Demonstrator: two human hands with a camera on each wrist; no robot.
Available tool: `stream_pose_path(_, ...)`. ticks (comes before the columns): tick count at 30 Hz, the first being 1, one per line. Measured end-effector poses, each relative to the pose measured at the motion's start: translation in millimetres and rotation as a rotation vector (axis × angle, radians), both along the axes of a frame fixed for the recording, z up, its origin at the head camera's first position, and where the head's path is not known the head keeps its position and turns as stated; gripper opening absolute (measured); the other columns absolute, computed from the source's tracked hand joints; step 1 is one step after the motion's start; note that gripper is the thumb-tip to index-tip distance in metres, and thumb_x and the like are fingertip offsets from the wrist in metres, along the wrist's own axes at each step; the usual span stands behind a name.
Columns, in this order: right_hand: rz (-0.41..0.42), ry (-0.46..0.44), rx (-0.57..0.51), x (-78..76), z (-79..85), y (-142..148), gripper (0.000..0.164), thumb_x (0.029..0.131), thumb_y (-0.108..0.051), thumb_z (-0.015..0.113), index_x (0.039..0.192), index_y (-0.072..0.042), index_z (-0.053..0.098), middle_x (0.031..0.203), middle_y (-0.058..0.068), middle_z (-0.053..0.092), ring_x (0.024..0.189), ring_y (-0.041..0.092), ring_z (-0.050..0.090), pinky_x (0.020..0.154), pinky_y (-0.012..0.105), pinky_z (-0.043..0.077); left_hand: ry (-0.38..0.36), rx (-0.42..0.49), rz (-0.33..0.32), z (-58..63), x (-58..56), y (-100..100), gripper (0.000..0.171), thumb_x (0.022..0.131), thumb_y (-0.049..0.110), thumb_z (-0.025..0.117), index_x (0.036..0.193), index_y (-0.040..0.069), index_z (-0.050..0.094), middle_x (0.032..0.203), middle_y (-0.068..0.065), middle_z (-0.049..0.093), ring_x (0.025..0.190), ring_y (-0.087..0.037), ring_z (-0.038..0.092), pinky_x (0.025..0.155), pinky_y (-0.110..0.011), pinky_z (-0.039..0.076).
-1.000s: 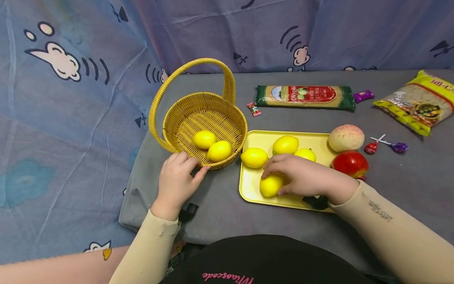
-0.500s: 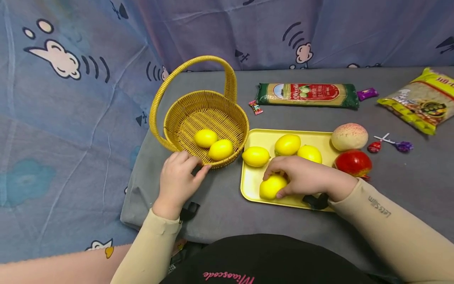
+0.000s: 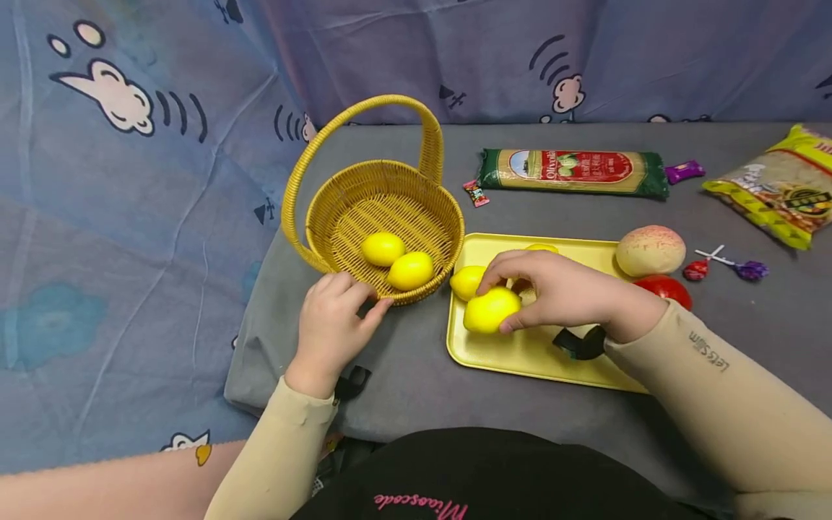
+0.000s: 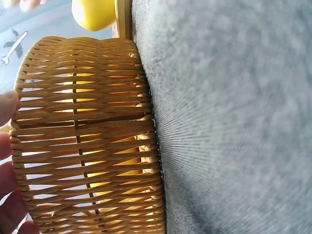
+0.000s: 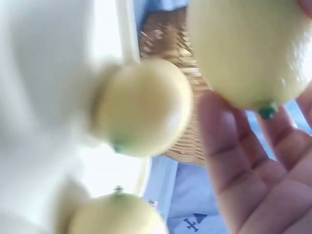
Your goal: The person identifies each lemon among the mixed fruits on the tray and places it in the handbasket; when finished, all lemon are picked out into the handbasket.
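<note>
My right hand (image 3: 552,292) grips a lemon (image 3: 492,310) between thumb and fingers, above the yellow tray (image 3: 520,354). In the right wrist view this lemon (image 5: 251,53) shows a green stem tip. A second lemon (image 3: 466,282) lies on the tray just behind it, and another lemon (image 3: 542,247) peeks out past my knuckles. My left hand (image 3: 334,325) holds the near rim of the yellow wicker basket (image 3: 383,170), with thumb and fingertips at the rim in the left wrist view. Inside the basket sit two lemons (image 3: 412,271), side by side.
A peach (image 3: 650,250) and a red fruit (image 3: 666,289), partly behind my arm, are at the tray's right end. Beyond them lie two lollipops (image 3: 697,270) and a yellow-edged food bag (image 3: 776,188). A spaghetti pack (image 3: 575,172) lies behind the tray, between small wrapped candies (image 3: 477,193).
My right hand has lifted the lemon off the tray and moved it slightly up and left. My left hand stays at the basket rim. The head view has shifted a little.
</note>
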State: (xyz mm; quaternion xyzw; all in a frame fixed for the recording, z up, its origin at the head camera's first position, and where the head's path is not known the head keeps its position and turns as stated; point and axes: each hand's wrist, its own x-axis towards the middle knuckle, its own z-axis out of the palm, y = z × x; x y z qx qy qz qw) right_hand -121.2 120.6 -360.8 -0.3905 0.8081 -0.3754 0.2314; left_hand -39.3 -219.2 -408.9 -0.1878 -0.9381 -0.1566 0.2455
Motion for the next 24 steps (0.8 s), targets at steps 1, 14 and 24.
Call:
stream_pose_path(1,-0.025,-0.002,-0.027,-4.2,3.4,-3,0.043,0.077,-0.027,0.091,0.114,-0.029,0.070,0.118,-0.012,0.063,0.103,0.014,0.056,0.090,0.039,0.053,0.001,0.000,0.001,0.6,-0.2,0,0.027,0.088,0.037,0.080,0.081,0.012,0.072,0.075,-0.002,0.054,0.070,-0.025,0.052,0.065,-0.039,0.045)
stream_pose_path(14,-0.144,0.073,-0.117,-47.0,11.3,-64,0.045,0.080,-0.014,0.088,0.121,-0.016,0.071,0.123,-0.003,0.066,0.109,0.016,0.057,0.095,0.043,0.053,0.008,-0.005,-0.009,2.1,-4.7,1,0.025,0.088,0.036,0.081,0.082,0.013,0.073,0.075,-0.002,0.054,0.070,-0.022,0.051,0.065,-0.037,0.044)
stream_pose_path(24,-0.040,0.121,0.048,-58.1,7.4,-92,0.042,0.081,-0.021,0.087,0.120,-0.018,0.072,0.124,-0.002,0.066,0.104,0.019,0.059,0.092,0.041,0.051,-0.003,-0.010,0.006,2.6,-0.8,0,0.025,0.088,0.037,0.080,0.083,0.013,0.074,0.075,-0.002,0.055,0.070,-0.023,0.052,0.064,-0.038,0.044)
